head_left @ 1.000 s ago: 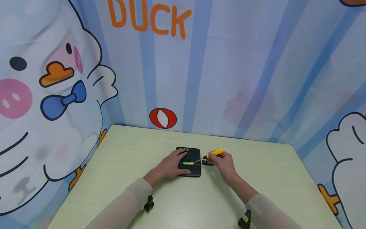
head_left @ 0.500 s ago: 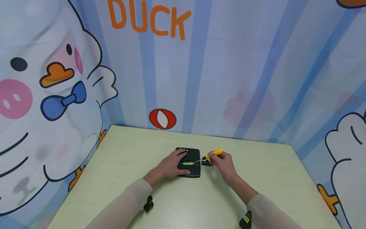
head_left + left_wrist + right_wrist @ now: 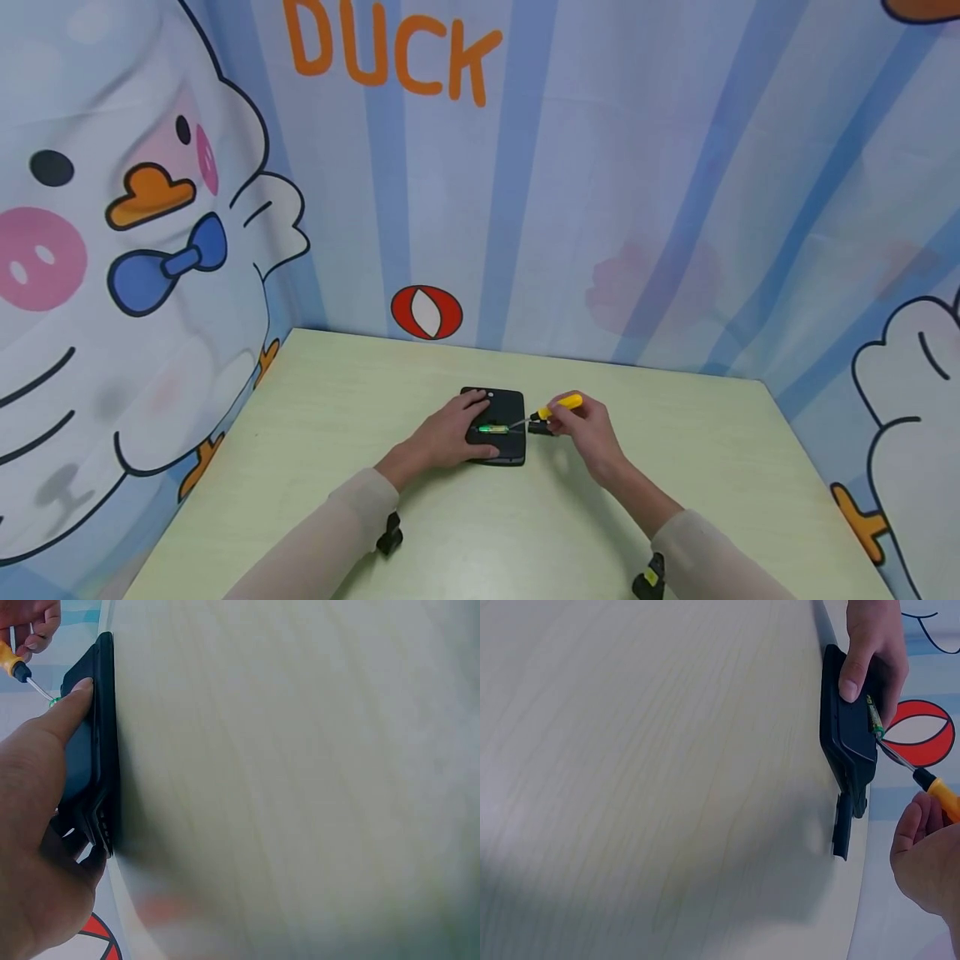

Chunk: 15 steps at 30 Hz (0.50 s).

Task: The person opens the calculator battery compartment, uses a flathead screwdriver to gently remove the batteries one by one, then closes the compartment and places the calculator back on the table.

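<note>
Left hand (image 3: pixel 450 432): spread across the black device (image 3: pixel 508 408), its thumb resting on the device's face and its other fingers lying toward the far edge, seemingly to steady it.
Right hand (image 3: pixel 588 427): pinching the yellow-handled screwdriver (image 3: pixel 543 412) between thumb and fingers, with the shaft slanting down toward the device.
Battery (image 3: pixel 874 716): green, lying along the device's upward face between the two hands; whether it sits fully down in its slot cannot be told.
Screwdriver tip: at the end of the battery nearer the right hand, apparently touching it.
Small black piece (image 3: pixel 843 829): on the counter (image 3: pixel 360 383) just beside the device's right edge, below the screwdriver.
Change: the screwdriver's handle sits slightly lower than half a second ago; the battery, the device and the left hand show no clear shift.
Meaning: the tool seems to be bearing on the battery's end at a flatter slant, with the battery not yet lifted off the device.
Behind: a blue striped curtain (image 3: pixel 615 167) with cartoon ducks.
</note>
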Tool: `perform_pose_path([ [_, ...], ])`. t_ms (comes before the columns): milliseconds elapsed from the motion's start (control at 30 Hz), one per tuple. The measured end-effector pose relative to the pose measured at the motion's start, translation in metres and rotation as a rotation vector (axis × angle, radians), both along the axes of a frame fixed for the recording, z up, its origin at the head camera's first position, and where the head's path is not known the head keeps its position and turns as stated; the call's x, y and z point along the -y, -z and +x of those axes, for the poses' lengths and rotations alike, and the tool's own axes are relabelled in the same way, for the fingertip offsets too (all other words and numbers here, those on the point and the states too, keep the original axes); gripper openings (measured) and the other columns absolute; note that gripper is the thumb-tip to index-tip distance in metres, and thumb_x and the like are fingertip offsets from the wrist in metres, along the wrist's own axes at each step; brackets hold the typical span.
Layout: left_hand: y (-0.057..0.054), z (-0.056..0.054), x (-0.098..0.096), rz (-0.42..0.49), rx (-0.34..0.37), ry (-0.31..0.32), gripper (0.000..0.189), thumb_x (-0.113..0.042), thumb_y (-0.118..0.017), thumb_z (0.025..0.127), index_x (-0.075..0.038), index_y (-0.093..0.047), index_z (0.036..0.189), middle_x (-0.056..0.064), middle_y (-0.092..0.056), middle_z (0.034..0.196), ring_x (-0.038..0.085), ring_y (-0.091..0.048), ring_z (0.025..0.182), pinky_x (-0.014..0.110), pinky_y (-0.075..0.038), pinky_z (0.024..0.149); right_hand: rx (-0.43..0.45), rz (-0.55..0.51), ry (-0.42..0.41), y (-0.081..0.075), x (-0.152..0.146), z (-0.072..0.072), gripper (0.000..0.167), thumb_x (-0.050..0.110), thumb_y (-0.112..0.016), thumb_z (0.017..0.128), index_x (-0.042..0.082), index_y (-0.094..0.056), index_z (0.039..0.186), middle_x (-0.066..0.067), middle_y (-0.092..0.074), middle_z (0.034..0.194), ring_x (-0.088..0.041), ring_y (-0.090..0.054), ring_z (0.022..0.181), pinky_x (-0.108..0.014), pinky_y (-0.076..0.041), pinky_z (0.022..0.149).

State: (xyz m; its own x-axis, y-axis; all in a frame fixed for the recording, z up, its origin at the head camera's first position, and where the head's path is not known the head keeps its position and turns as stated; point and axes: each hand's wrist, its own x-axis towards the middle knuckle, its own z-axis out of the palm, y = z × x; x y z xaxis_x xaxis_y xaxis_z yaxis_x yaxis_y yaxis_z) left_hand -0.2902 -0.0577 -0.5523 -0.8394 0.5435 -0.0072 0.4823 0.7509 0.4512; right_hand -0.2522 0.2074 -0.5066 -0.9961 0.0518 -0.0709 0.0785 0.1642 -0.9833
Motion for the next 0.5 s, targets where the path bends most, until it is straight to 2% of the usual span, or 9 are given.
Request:
perform_pose_path([
  [267,0.001,0.000,0.000,-0.009,-0.011,0.009,0.093,-0.063,-0.072,0.094,-0.011,-0.040,0.164,0.007,-0.031,0.172,0.030,-0.030,0.158,0.048,-0.036,0.123,0.018,0.025,-0.040,-0.004,-0.006,0.004,0.024,0.015,-0.068,0.105,-0.004,-0.066,0.120,-0.016,-0.070,0.111,-0.024,-0.069,0.090,-0.031,-0.061,0.087],
  [500,-0.002,0.001,0.001,0.000,-0.004,0.012,0.093,-0.062,-0.073,0.094,-0.010,-0.041,0.164,0.009,-0.031,0.172,0.031,-0.031,0.157,0.049,-0.037,0.122,0.027,0.062,-0.068,-0.006,-0.011,0.006,0.024,0.014,-0.070,0.104,-0.005,-0.068,0.118,-0.018,-0.073,0.107,-0.026,-0.071,0.089,-0.032,-0.062,0.088],
])
